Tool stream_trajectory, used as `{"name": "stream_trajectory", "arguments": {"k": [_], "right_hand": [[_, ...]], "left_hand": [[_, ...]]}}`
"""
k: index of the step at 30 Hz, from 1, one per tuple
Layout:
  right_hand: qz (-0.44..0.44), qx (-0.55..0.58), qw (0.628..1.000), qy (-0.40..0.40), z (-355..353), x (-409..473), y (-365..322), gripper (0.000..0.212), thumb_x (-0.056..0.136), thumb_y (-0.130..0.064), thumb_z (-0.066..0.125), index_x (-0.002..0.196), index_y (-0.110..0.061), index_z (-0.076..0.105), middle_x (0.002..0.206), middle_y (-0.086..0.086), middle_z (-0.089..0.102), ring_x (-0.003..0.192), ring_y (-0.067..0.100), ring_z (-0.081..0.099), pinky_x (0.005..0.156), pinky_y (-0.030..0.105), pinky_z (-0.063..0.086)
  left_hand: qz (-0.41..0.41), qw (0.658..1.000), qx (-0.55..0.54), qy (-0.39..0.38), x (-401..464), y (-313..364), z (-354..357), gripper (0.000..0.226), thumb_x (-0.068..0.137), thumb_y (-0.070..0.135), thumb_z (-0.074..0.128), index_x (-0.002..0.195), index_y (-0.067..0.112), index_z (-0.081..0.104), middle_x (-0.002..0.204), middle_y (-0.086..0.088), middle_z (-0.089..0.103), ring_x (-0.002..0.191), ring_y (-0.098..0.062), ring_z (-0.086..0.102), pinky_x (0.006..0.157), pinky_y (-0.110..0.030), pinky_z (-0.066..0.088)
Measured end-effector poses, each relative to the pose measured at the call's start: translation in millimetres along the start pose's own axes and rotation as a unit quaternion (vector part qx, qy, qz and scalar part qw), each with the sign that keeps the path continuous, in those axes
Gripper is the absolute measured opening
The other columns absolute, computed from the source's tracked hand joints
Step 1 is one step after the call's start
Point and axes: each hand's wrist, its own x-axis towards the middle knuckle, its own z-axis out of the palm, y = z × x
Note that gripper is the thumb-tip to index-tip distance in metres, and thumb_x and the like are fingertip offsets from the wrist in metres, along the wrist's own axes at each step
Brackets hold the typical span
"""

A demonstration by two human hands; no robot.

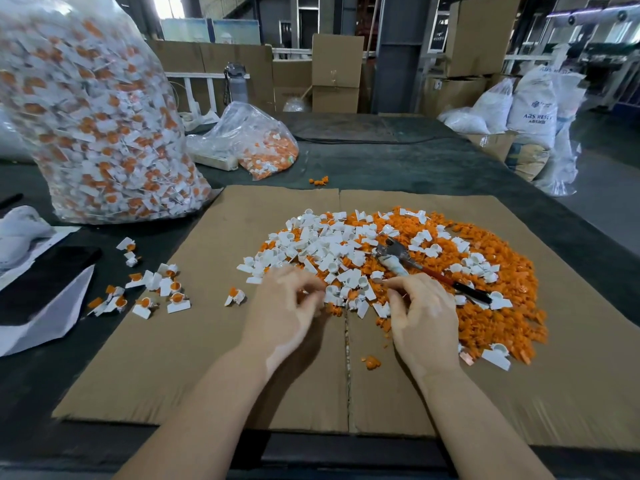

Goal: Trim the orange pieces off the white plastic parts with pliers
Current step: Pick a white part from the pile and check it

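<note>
Centrally, hands (pixel 353 311) at pile (pixel 398 268) edge.

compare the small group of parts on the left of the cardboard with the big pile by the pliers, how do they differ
The small group is few and scattered, each white part keeping its orange piece. The big pile is dense and heaped, white parts and loose orange bits mostly separate, with the pliers on top. Both lie on the cardboard.
</note>
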Motion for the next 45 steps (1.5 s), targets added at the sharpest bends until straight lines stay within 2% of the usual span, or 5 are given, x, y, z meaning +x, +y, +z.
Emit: {"name": "stream_trajectory", "arguments": {"k": [4, 17, 29, 37, 45], "right_hand": [[0.013, -0.002, 1.0, 0.02, -1, 0, -1, 0.012, 0.08, 0.003, 0.066, 0.083, -0.008, 0.069, 0.079, 0.004, 0.065, 0.08, 0.024, 0.061, 0.072, 0.047, 0.049], [0.016, -0.017, 1.0, 0.013, 1, -2, 0, 0.013, 0.077, 0.003, 0.068, 0.082, -0.008, 0.069, 0.079, 0.002, 0.066, 0.079, 0.024, 0.062, 0.074, 0.037, 0.043], [-0.055, 0.068, 0.994, -0.069, -1, -2, -4, 0.022, 0.081, 0.0, 0.068, 0.102, -0.006, 0.071, 0.095, 0.004, 0.071, 0.09, 0.019, 0.065, 0.082, 0.032, 0.052], [0.038, 0.069, 0.994, 0.076, -3, 0, 3, 0.018, 0.084, 0.002, 0.063, 0.098, -0.007, 0.069, 0.093, 0.002, 0.069, 0.087, 0.019, 0.064, 0.075, 0.045, 0.054], [0.042, 0.073, 0.994, 0.068, -2, -1, 3, 0.019, 0.083, 0.001, 0.064, 0.097, -0.01, 0.068, 0.092, 0.0, 0.069, 0.086, 0.018, 0.063, 0.074, 0.046, 0.054]], "left_hand": [[0.086, 0.989, 0.014, -0.119, -2, 16, 21, 0.012, 0.088, 0.028, 0.063, 0.095, 0.025, 0.072, 0.08, 0.022, 0.046, 0.086, -0.002, 0.041, 0.073, -0.004, 0.026], [0.145, 0.975, 0.063, -0.153, 0, 31, 45, 0.021, 0.091, 0.034, 0.058, 0.102, 0.02, 0.069, 0.098, 0.002, 0.059, 0.095, -0.012, 0.046, 0.074, -0.017, 0.026], [-0.04, 0.985, -0.158, -0.058, 0, 29, 40, 0.018, 0.09, 0.012, 0.06, 0.094, 0.03, 0.064, 0.087, 0.016, 0.064, 0.087, 0.0, 0.059, 0.074, -0.003, 0.04], [0.104, 0.985, 0.104, -0.093, 6, 41, 51, 0.024, 0.091, 0.037, 0.057, 0.113, 0.031, 0.066, 0.097, 0.009, 0.052, 0.097, -0.011, 0.04, 0.079, -0.023, 0.025], [0.112, 0.983, 0.109, -0.096, 7, 43, 62, 0.021, 0.088, 0.039, 0.06, 0.104, 0.027, 0.065, 0.102, 0.006, 0.052, 0.1, -0.014, 0.04, 0.086, -0.025, 0.028]]}}
